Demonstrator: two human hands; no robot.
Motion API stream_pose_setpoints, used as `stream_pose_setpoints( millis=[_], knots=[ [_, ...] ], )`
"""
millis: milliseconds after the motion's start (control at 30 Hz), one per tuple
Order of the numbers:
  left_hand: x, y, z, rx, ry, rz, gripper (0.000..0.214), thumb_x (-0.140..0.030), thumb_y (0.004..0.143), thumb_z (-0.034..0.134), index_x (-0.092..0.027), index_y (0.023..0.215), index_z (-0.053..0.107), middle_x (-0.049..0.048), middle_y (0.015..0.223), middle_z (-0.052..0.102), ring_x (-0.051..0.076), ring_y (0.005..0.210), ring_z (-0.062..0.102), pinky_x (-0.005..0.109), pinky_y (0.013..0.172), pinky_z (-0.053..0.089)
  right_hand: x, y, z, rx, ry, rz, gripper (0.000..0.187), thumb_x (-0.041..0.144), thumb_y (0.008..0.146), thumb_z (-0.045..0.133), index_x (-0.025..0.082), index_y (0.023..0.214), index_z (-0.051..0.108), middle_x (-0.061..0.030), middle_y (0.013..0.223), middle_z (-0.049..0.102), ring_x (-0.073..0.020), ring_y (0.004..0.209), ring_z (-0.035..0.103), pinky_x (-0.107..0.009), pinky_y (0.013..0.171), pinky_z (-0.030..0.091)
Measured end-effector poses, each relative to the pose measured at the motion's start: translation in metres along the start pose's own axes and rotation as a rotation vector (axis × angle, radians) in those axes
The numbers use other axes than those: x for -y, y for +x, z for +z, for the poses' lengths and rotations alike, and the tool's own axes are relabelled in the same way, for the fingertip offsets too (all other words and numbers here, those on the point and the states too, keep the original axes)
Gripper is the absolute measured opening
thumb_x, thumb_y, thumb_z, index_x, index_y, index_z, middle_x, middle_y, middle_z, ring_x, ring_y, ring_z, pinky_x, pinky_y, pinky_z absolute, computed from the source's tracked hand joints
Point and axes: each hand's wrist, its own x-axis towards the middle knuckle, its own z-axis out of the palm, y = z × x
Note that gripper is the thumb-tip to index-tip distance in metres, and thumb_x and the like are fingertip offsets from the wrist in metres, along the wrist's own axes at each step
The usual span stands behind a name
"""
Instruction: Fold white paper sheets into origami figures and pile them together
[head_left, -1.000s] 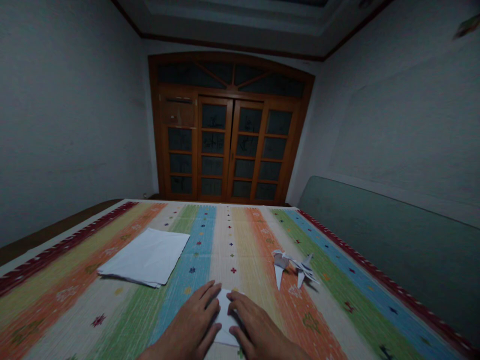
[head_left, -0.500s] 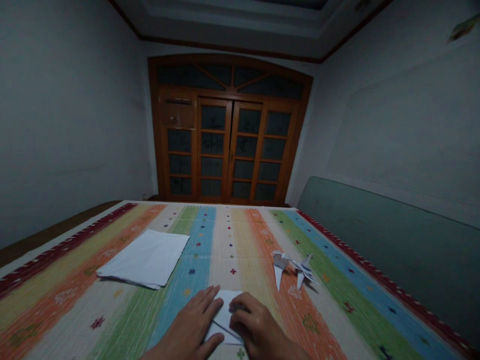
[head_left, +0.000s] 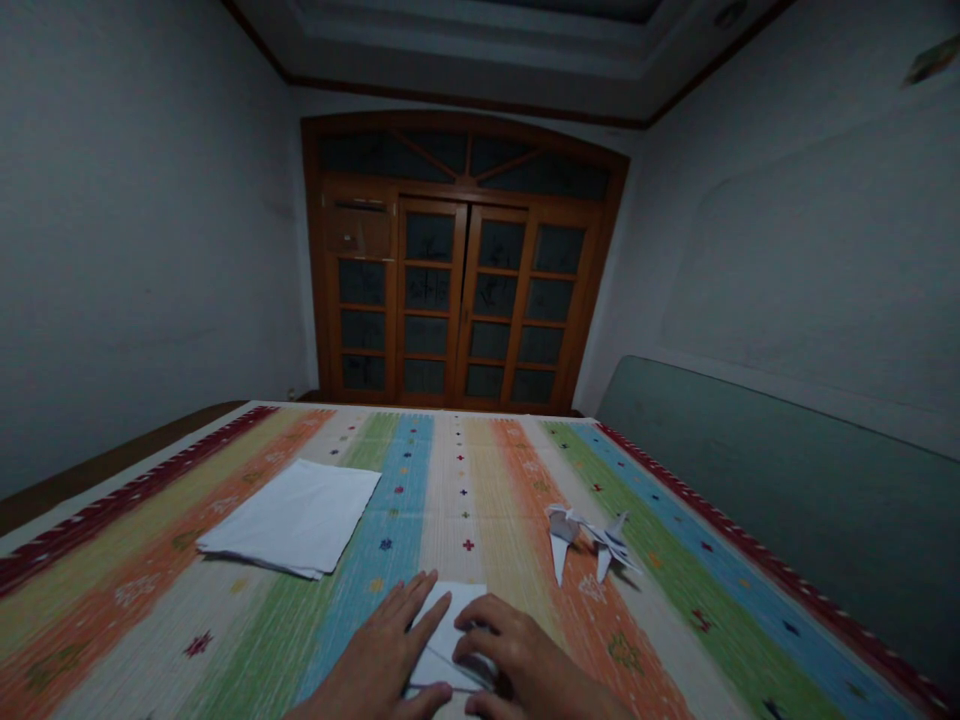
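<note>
In the head view, the left hand (head_left: 371, 655) lies open, fingers (head_left: 412, 605) spread flat on a creased white paper sheet (head_left: 450, 625) at six o'clock on a striped woven mat (head_left: 465, 500). The right hand (head_left: 529, 670) curls onto the sheet; any pinch is hidden. A loose paper stack (head_left: 292, 515) lies at ten o'clock, a folded paper plane (head_left: 589, 540) at two.

A white paper sheet (head_left: 448, 622), partly folded, lies flat between my left hand (head_left: 371, 655) and right hand (head_left: 529, 670). Its top edge runs straight, a thin crease crosses its lower end, and my hands hide its lower corners.
</note>
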Motion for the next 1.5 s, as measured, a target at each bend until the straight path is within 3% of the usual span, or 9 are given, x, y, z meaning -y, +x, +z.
stream_pose_setpoints(
  millis=[367,533,633,767,933,1067,1167,1333,1500],
  knots=[
    [0.000,0.000,0.000,-0.036,0.037,0.009,0.079,-0.044,0.085,0.077,-0.033,0.155,0.041,0.0131,0.162,0.040,0.040,0.141,0.047,0.054,0.114,0.044,-0.011,0.004,0.016,-0.182,-0.250,-0.274,0.017,0.011,0.088,0.053,0.019,0.089,0.068,-0.0082,0.082,0.075,-0.0199,0.074,0.068,-0.027,0.065,0.051],
    [-0.004,-0.001,-0.003,-0.068,-0.024,-0.033,0.078,-0.028,0.078,0.080,-0.037,0.149,0.048,0.0099,0.159,0.046,0.038,0.138,0.050,0.054,0.114,0.043,-0.010,-0.003,0.016,-0.301,-0.231,-0.180,0.016,0.020,0.098,0.052,0.019,0.093,0.067,-0.0079,0.077,0.072,-0.0190,0.068,0.067,-0.027,0.065,0.049],
    [-0.007,0.003,-0.008,-0.061,-0.064,-0.081,0.080,-0.004,0.067,0.067,-0.036,0.140,0.058,0.0065,0.147,0.058,0.034,0.132,0.054,0.052,0.113,0.043,-0.007,-0.005,0.015,-0.383,-0.162,-0.112,0.019,0.026,0.102,0.050,0.020,0.097,0.068,-0.0076,0.078,0.075,-0.0189,0.069,0.070,-0.026,0.067,0.051],
    [-0.015,0.010,-0.021,-0.060,-0.166,-0.104,0.065,0.004,0.065,0.053,-0.029,0.118,0.070,0.0049,0.119,0.070,0.027,0.111,0.062,0.042,0.098,0.049,-0.005,-0.003,0.018,-0.442,-0.028,-0.051,0.027,0.037,0.103,0.050,0.020,0.097,0.070,-0.0068,0.079,0.078,-0.0188,0.069,0.073,-0.025,0.067,0.053],
    [-0.018,0.015,-0.028,-0.161,-0.323,-0.167,0.024,-0.007,0.083,0.054,-0.021,0.090,0.071,0.0051,0.094,0.073,0.025,0.094,0.065,0.040,0.093,0.048,-0.002,0.002,0.021,-0.566,0.091,0.083,0.035,0.046,0.103,0.049,0.021,0.093,0.071,-0.0059,0.080,0.077,-0.0185,0.069,0.073,-0.026,0.070,0.054],
    [-0.015,0.018,-0.027,-0.250,-0.428,-0.332,0.007,-0.022,0.082,0.065,-0.020,0.078,0.070,0.0040,0.082,0.072,0.026,0.086,0.065,0.038,0.084,0.051,0.003,0.007,0.015,-0.584,0.331,0.196,0.038,0.053,0.100,0.052,0.020,0.092,0.068,-0.0057,0.077,0.074,-0.0189,0.066,0.072,-0.024,0.061,0.053],
    [-0.014,0.021,-0.026,-0.313,-0.607,-0.450,0.017,-0.036,0.080,0.072,-0.020,0.080,0.067,0.0039,0.082,0.072,0.026,0.081,0.067,0.034,0.074,0.053,0.004,0.012,0.012,-0.547,0.534,0.246,0.037,0.055,0.097,0.055,0.019,0.101,0.063,-0.0027,0.069,0.069,-0.0180,0.063,0.068,-0.023,0.054,0.047],
    [-0.014,0.026,-0.022,-0.356,-1.105,-0.522,0.061,-0.057,0.075,0.077,-0.025,0.117,0.046,0.0014,0.082,0.074,0.025,0.071,0.073,0.032,0.062,0.056,0.000,0.015,0.017,-0.502,0.677,0.271,0.040,0.046,0.090,0.066,0.019,0.117,0.055,0.0071,0.061,0.054,-0.0121,0.054,0.051,-0.021,0.052,0.037],
    [-0.012,0.026,-0.016,-0.358,-1.064,-0.569,0.059,-0.054,0.078,0.075,-0.025,0.118,0.044,0.0030,0.093,0.071,0.013,0.047,0.062,0.020,0.042,0.040,-0.002,0.015,0.022,-0.366,0.710,0.287,0.049,0.032,0.083,0.069,0.020,0.128,0.055,0.0037,0.070,0.063,-0.0126,0.058,0.056,-0.023,0.056,0.041]
  ],
)
